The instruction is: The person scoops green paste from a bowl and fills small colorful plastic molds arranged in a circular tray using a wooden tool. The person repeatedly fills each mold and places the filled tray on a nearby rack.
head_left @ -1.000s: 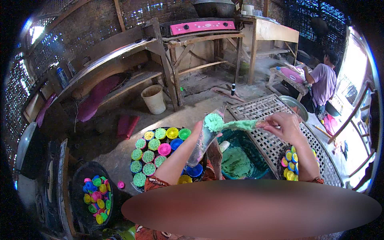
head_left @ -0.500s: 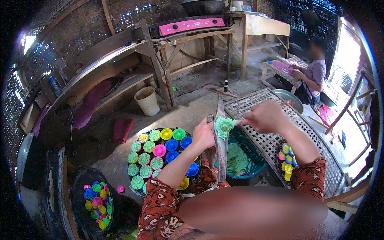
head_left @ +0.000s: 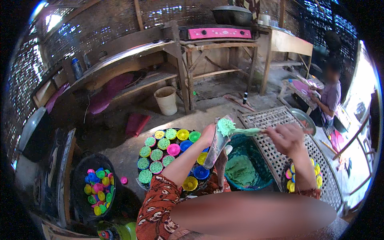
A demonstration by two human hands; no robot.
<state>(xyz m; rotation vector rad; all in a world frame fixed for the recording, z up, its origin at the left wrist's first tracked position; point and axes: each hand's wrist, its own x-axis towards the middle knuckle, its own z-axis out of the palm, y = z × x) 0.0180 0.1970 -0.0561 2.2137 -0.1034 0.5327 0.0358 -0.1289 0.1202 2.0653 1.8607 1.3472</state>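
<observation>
In my left hand point(head_left: 208, 135) is a long, worn wooden press-like tool point(head_left: 215, 153), tilted over the tray's right side. A lump of soft green dough point(head_left: 226, 127) sits on its upper end. My right hand point(head_left: 287, 138) grips a thin spatula point(head_left: 251, 131) smeared with the dough, its tip reaching the lump. Below lies a teal tub point(head_left: 261, 160) holding more green dough point(head_left: 241, 169). Left of it, small round moulds point(head_left: 173, 149) in yellow, pink, blue and green crowd a round tray. Many on its left side hold green dough strands point(head_left: 157, 155); several on the right look unfilled.
A woven bamboo rack point(head_left: 325, 192) slopes along the right, beside more coloured moulds. On the left stands a dark basin point(head_left: 83, 170) of loose moulds. Farther off are a whitish bucket point(head_left: 165, 102), a stove point(head_left: 219, 33) on a wooden stand, and a seated person point(head_left: 330, 94) working at a low table.
The wooden tool has tilted from near upright, its lower end swinging left. My right hand has drawn away to the right, showing more of the spatula. The whole view has shifted.
</observation>
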